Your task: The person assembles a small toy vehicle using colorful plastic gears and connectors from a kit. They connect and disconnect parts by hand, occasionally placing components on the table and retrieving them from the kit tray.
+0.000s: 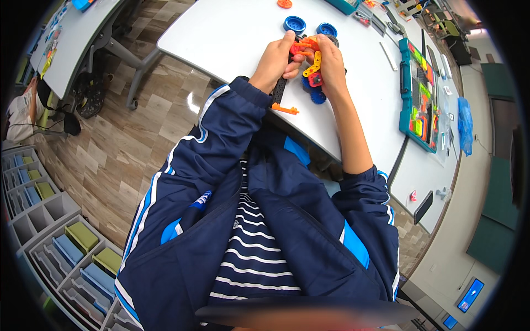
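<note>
The grip of the left hand (274,59) is closed around a long black perforated strip (279,90) that slants down toward the near edge of the white worktop (232,38), with the thumb reaching up to the orange parts at the top of the build. The grip of the right hand (331,65) is closed on the same toy assembly (307,65) from the right side, fingers curled over a yellow perforated link (314,63) and a small red block (315,79). The assembly is held between both hands just above the worktop, near its front edge and in the middle of the view. An orange cross piece (285,110) sticks out at the near end of the black strip, past the table edge. A blue gear (317,96) shows just under the right hand, touching or close against the build; which, I cannot tell. Just beyond the hands, two blue wheels (295,23) lie on the worktop side by side, and further off a small orange disc (285,4). To the right, well apart from the hands, a teal parts tray (406,105) with bright pieces in its compartments lies on the worktop. At the far left stands a second table, and low on the left are grey storage bins (61,243) with green and blue boxes.
</note>
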A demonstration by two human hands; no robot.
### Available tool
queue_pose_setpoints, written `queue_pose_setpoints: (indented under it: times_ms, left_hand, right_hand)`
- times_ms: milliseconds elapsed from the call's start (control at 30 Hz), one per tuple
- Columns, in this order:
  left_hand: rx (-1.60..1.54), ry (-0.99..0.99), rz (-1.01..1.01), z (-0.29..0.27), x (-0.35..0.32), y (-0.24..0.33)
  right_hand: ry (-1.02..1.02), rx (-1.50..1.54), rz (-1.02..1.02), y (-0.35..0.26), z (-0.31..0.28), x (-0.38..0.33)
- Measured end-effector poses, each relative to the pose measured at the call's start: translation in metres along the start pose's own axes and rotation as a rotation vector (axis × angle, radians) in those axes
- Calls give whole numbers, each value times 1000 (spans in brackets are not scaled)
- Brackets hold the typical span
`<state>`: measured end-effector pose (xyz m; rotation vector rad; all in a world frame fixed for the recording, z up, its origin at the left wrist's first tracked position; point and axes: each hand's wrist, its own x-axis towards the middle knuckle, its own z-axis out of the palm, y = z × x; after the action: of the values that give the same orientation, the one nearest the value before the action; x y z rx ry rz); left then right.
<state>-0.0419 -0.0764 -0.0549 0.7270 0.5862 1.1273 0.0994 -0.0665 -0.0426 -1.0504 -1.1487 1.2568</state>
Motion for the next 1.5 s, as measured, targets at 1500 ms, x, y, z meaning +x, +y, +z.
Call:
queue_pose_setpoints:
  times_ms: [1500]
  left_hand:
    - [-589, -223, -222, -3, 1, 10]
  right_hand:
    - [-200, -286, -199, -16, -30, 6]
